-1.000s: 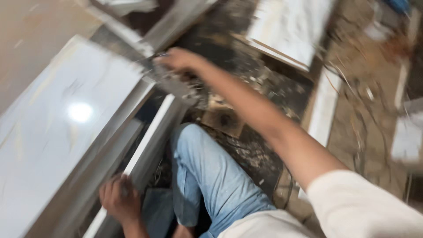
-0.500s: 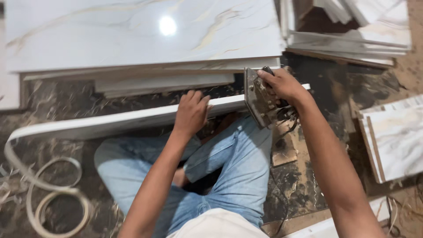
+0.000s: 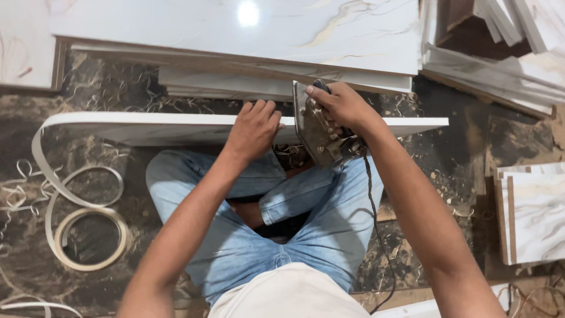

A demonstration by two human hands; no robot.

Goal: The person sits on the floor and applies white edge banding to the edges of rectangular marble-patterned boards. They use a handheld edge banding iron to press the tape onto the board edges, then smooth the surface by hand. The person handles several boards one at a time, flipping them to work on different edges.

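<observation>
A long white panel [image 3: 176, 126] stands on its edge across my lap, reaching from left to right. My left hand [image 3: 254, 129] presses flat on its top edge near the middle. Just right of that, my right hand [image 3: 341, 109] grips a corded metal trimmer [image 3: 315, 132], whose flat base plate rests against the panel's edge. The black cord [image 3: 376, 235] runs down past my right leg. A white edge band [image 3: 44, 159] curls off the panel's left end onto the floor.
I sit cross-legged in blue jeans on a dark marbled floor strewn with shavings. A large glossy marble-patterned sheet [image 3: 235, 29] lies ahead over stacked boards. More panels lie at the upper right [image 3: 506, 53] and right [image 3: 529, 218]. Coiled edge banding [image 3: 88, 235] sits at the left.
The view has swung from a slanted look to straight down and moved closer. My right hand brought the trimmer against the panel, and my left hand settled on its top edge.
</observation>
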